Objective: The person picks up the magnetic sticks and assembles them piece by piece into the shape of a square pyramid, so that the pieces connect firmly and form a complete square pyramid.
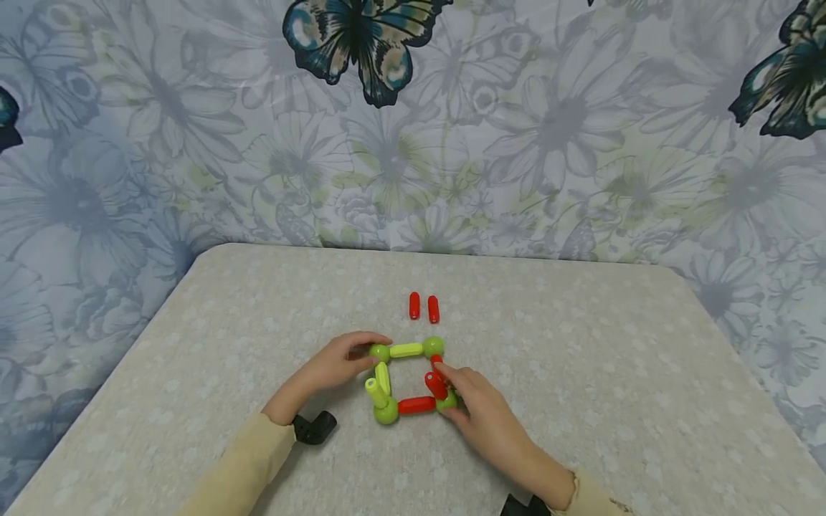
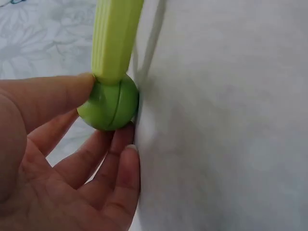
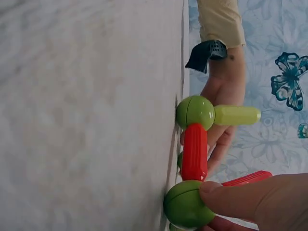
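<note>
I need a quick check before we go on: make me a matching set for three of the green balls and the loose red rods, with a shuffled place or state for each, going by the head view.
Things
1. Near-left green ball
2. Far-left green ball
3. Near-right green ball
4. Two loose red rods

Places or states
A. Lying on the table, apart from the balls
B. In the grip of the right hand
C. Bears a raised yellow-green rod, with neither hand on it
D. In the grip of the left hand

Right pairs: 1-C, 2-D, 3-B, 4-A
</note>
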